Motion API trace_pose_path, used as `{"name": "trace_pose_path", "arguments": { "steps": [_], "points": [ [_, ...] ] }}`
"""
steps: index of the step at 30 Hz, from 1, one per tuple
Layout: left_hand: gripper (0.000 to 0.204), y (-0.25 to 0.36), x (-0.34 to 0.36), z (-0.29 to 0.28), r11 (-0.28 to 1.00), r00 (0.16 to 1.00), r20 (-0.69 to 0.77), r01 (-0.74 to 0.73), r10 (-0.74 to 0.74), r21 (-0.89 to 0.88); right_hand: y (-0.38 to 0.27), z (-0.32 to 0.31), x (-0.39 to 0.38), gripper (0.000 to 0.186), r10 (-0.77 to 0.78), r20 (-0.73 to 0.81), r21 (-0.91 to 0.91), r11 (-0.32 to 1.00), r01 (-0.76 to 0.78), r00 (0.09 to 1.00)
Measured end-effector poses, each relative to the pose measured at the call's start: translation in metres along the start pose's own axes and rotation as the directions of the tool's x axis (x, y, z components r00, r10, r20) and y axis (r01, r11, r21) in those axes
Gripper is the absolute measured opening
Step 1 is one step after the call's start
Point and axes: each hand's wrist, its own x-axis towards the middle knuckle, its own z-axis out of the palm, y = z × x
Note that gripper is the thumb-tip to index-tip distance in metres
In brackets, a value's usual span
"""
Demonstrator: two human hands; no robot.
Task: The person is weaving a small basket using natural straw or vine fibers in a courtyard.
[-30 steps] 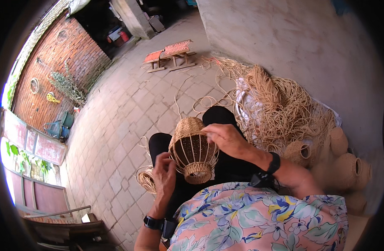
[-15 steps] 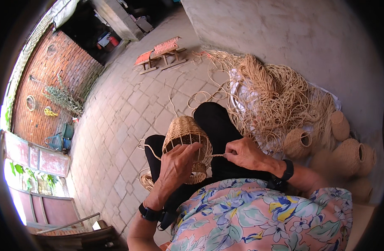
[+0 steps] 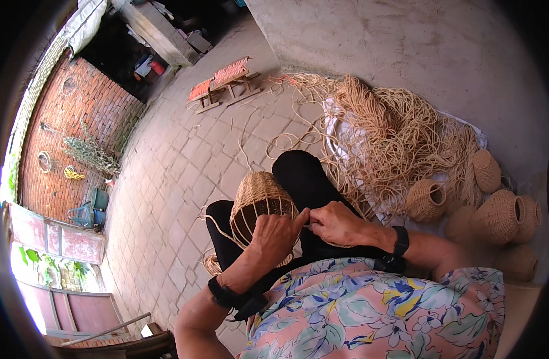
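Note:
A half-woven straw-coloured basket lies tilted across my lap between my black-trousered knees, its open side with bare upright stakes facing me. My left hand is closed over the near part of the basket's rim, its thumb pointing toward my right hand. My right hand is closed in a pinch just right of the rim, its fingertips meeting the left thumb. A piece of twisted cord shows below the right hand; the pinched part is hidden by the fingers.
A large tangled heap of cord on white sheeting lies at the right by the wall. Several finished woven baskets stand near my right elbow. Two low stools with red woven seats are on the paved floor ahead.
My right hand has moved left to meet my left hand, and the stretch of cord between them is no longer seen. My left hand has shifted slightly right along the basket rim.

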Motion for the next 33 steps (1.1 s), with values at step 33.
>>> {"name": "trace_pose_path", "arguments": {
  "steps": [33],
  "points": [
    [0.041, -0.033, -0.051, -0.040, 0.745, 0.870, -0.299, 0.109, -0.392, -0.659, -0.041, -0.016, 0.019, 0.017, 0.030, 0.058, 0.536, 0.842, -0.057, 0.998]
  ]
}}
